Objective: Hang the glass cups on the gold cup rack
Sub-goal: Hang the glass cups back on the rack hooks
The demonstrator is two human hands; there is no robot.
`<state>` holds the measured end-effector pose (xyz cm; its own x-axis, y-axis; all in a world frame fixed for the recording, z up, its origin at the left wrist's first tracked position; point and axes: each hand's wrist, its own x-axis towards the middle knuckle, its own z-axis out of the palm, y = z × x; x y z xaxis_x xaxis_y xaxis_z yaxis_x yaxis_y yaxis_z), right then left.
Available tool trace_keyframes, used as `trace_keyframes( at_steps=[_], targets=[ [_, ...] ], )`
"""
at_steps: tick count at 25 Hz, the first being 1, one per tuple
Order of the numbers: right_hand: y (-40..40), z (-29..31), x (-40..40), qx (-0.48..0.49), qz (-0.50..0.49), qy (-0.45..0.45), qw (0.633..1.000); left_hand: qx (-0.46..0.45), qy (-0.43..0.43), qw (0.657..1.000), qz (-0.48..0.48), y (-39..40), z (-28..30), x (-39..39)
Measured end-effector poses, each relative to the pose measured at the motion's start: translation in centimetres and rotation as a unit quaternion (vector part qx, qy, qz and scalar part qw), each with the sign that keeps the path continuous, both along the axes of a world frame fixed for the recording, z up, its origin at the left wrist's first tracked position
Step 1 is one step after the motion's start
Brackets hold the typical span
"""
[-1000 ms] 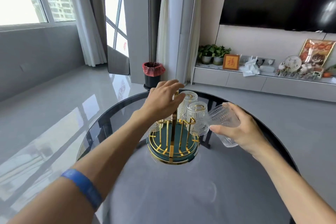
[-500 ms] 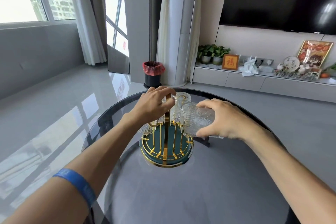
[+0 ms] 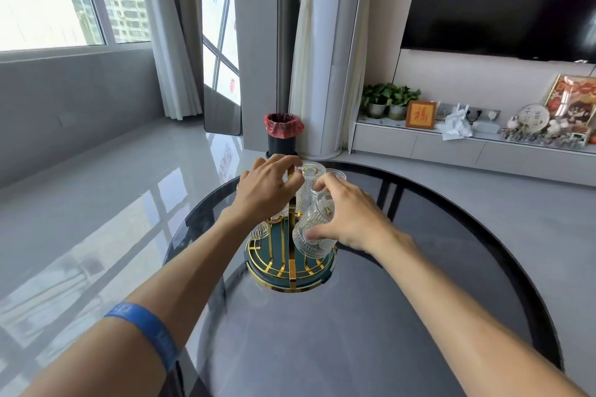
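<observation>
The gold cup rack point(image 3: 290, 271) with its round green tray base stands on a dark round glass table point(image 3: 371, 332). My left hand point(image 3: 267, 190) grips the top of the rack's centre post. My right hand point(image 3: 348, 219) holds a ribbed glass cup point(image 3: 311, 235) mouth-down and tilted against the rack's front right side; whether it rests on a hook is hidden by the hand. Other ribbed glass cups hang upside down at the back point(image 3: 311, 177) and at the left point(image 3: 259, 230), partly hidden by my hands.
The table edge curves around to the left and far side, with grey tiled floor beyond. A black bin with a red bag point(image 3: 283, 135) stands on the floor behind the table. A low TV shelf point(image 3: 467, 148) with plants and ornaments runs along the right wall.
My right hand has carried the cup leftward from beside the rack and turned it mouth-down against the rack. My left hand has closed on the centre post's top.
</observation>
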<state>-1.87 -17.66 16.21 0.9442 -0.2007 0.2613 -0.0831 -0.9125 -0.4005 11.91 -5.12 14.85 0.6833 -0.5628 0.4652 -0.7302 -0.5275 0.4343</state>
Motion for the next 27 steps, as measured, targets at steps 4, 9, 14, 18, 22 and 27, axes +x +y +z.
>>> trace_keyframes(
  at_steps=[4,9,14,18,22,27],
  targets=[
    [0.7,-1.5,1.6,-0.038,0.015,-0.017,0.999,-0.015,0.001,0.998,0.062,0.3,0.0,0.5],
    [-0.7,-2.7,2.2,0.017,0.035,-0.063,0.997,-0.015,0.015,0.997,0.068,0.4,0.1,1.2],
    [-4.2,-5.1,2.5,0.131,-0.113,-0.244,0.954,-0.094,-0.100,0.989,0.049,1.5,-2.2,-3.0],
    [-7.4,-6.8,4.5,0.119,-0.171,-0.144,0.967,-0.088,-0.124,0.988,0.024,1.5,-6.3,-7.2],
    [-9.3,-7.8,7.9,0.007,-0.128,0.019,0.992,-0.070,-0.134,0.987,0.055,1.7,-5.4,-3.9],
    [-10.6,-9.6,12.4,-0.045,-0.113,0.093,0.988,-0.031,-0.160,0.986,0.041,1.8,-5.3,-1.5]
  ],
)
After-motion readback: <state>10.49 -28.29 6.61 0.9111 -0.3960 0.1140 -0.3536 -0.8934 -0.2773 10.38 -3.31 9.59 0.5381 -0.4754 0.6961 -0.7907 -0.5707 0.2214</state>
